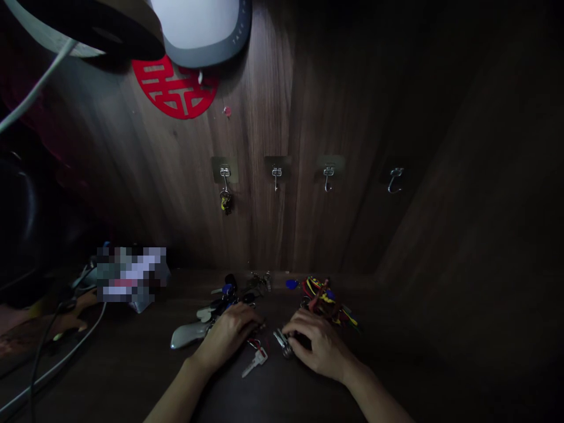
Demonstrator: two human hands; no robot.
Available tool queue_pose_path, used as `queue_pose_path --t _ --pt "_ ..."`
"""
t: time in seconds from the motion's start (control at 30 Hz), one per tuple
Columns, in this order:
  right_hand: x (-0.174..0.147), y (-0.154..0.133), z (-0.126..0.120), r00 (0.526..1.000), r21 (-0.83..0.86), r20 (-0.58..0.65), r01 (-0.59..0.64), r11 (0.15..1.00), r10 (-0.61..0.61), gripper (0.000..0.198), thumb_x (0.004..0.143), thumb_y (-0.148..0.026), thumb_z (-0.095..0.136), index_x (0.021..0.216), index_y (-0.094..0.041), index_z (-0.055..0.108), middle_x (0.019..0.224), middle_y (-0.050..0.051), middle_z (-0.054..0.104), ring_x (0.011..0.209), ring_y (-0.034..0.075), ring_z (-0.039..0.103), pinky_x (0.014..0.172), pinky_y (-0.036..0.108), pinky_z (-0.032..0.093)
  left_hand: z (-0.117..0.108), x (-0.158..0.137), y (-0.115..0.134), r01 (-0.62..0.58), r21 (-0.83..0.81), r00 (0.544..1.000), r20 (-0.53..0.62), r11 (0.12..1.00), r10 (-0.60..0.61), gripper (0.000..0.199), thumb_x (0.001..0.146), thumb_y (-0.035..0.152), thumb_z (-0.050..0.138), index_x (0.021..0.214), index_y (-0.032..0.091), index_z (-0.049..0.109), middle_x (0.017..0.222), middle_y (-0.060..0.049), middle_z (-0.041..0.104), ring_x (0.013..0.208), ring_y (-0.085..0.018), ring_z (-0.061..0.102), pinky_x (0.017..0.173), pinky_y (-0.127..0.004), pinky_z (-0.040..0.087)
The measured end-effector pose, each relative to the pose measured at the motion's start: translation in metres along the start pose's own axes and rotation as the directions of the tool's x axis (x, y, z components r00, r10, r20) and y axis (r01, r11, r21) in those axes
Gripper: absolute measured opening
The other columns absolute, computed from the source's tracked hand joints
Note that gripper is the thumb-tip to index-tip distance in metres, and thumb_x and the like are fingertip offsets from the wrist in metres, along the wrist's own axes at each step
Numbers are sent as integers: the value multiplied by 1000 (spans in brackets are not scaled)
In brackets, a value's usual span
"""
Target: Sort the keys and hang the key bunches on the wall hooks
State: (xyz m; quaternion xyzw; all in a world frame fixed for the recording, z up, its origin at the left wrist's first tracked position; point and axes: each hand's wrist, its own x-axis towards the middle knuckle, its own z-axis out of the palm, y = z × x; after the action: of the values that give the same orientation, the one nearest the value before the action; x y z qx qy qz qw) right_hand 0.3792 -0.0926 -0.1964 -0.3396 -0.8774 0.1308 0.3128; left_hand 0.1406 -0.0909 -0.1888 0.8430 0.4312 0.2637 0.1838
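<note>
My right hand (318,342) has its fingers curled round a small bunch of silver keys (282,343) just above the dark tabletop. My left hand (232,330) is closed, its fingertips at a small dark thing too dim to make out. Just below those fingertips lies a silver key (255,362) with a red ring or clip. Behind and left of the left hand spreads a pile of keys with dark and blue tags (227,289). A grey, rounded object (189,335) lies by the left wrist. Beyond my right hand is a tangle of red, yellow and green cords (324,294) beside a blue tag (292,284).
Four metal hooks would be several: they line the wood wall, the leftmost hook (225,172) carrying keys with a yellow tag (225,202). A blurred-out box (132,279) and white cable (83,349) lie left. A red paper cutout (176,94) and white-grey device (202,32) are above.
</note>
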Motion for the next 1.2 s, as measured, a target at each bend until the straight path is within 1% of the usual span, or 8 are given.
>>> queue_pose_path --t 0.17,0.4,0.57,0.77,0.9,1.03,1.1,1.2 --pt "0 1 3 999 -39 28 -18 999 19 17 73 -12 60 84 -24 65 83 0 63 82 16 58 76 28 45 -3 -1 -6 15 4 999 -49 1000 -15 25 89 15 45 97 24 66 95 -4 69 91 -20 62 83 -32 49" --pt "2 7 9 997 -77 -62 -54 996 49 15 80 -9 55 78 -22 63 78 0 62 78 15 58 72 26 44 -17 -7 -24 95 35 988 -123 995 -90 43 74 -2 41 97 23 66 100 -5 69 97 -20 62 88 -34 48" --pt "3 12 11 990 -140 -98 -110 984 97 16 83 -10 53 77 -22 62 77 0 61 78 16 58 73 28 44 -23 -8 -23 114 121 984 -149 986 -96 29 81 8 45 91 23 67 95 -5 70 93 -22 63 84 -34 48" --pt "4 17 13 984 -184 -128 -148 972 126 16 83 -9 53 77 -22 61 78 1 60 79 17 57 74 29 44 -9 -2 5 44 160 999 -33 986 -40 21 83 21 57 100 27 66 99 -2 68 96 -21 60 87 -35 44" --pt "4 18 13 983 -165 -120 -158 974 139 16 83 -9 53 78 -22 61 79 0 61 80 17 57 76 30 45 -2 0 9 44 137 998 29 990 -48 20 79 21 64 98 28 67 101 -1 65 97 -20 59 85 -31 43" --pt "4 16 12 983 -160 -113 -162 974 145 16 84 -10 52 77 -22 61 79 1 60 80 17 57 75 30 45 1 1 10 46 134 999 21 990 -49 12 83 22 59 90 26 68 96 0 67 93 -18 60 84 -29 42" --pt "5 16 12 983 -161 -113 -162 974 145 17 85 -11 52 77 -22 61 78 1 60 79 17 57 75 30 45 2 2 11 55 96 998 -13 994 -54 13 86 24 54 86 24 67 91 -1 68 89 -18 61 82 -29 43" --pt "5 15 11 982 -158 -111 -169 973 152 16 84 -11 52 77 -22 62 78 0 60 79 16 57 74 29 44 5 5 8 156 -122 976 -132 980 -171 20 89 30 47 84 22 64 82 -1 68 79 -17 62 74 -26 45"
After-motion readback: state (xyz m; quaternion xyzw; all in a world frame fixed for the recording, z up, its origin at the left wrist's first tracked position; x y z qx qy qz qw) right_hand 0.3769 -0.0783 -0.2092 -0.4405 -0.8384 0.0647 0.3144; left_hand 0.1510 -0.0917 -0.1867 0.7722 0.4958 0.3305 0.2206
